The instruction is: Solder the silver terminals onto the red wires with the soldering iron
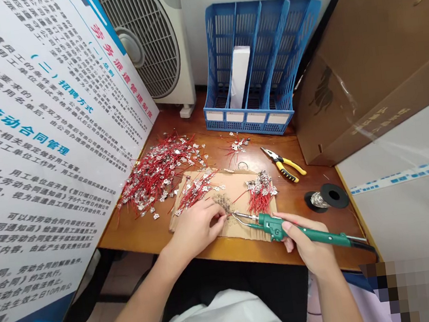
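Observation:
My right hand (pixel 304 241) grips a green soldering iron (pixel 295 228) like a pen, its tip pointing left onto a scorched patch of a cardboard sheet (pixel 235 179). My left hand (pixel 198 224) rests on the cardboard with fingers pinched together right at the iron's tip, holding something too small to make out. Small bunches of red wires with metal tabs (pixel 260 193) lie just behind the tip, and another bunch (pixel 194 188) lies behind my left hand.
A large heap of red wires with tabs (pixel 157 172) covers the wooden desk (pixel 137 232) at left. Yellow-handled pliers (pixel 285 166) and a solder spool (pixel 326 197) lie right. A blue file rack (pixel 257 63), a fan (pixel 150 39), a printed board (pixel 43 149) and a cardboard box (pixel 370 65) surround the desk.

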Available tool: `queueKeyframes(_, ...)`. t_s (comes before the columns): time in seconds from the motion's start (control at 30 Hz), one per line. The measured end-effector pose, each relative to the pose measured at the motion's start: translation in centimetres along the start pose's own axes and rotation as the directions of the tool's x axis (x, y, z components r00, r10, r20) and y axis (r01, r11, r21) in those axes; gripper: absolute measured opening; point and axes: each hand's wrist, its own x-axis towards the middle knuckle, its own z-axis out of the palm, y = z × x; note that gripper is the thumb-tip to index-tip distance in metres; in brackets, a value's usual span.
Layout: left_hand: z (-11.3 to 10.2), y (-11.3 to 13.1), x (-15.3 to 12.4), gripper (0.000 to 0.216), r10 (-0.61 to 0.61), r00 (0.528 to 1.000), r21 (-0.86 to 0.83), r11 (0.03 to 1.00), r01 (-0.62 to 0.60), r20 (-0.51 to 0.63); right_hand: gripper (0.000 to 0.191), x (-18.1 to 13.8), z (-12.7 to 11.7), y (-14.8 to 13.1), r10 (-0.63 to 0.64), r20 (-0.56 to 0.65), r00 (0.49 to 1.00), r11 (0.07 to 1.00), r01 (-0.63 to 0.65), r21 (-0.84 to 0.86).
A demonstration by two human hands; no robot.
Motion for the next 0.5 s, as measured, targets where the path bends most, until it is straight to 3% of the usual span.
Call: queueKeyframes(0.5, -0.03, -0.06, -0.03, 0.011, -0.007, 1.0, 0.013, 1.0, 0.007, 0.0, 0.036, 0.73, -0.13, 0.24, 0.041, 0.038, 0.998, 0.999, -0.043, 0.033)
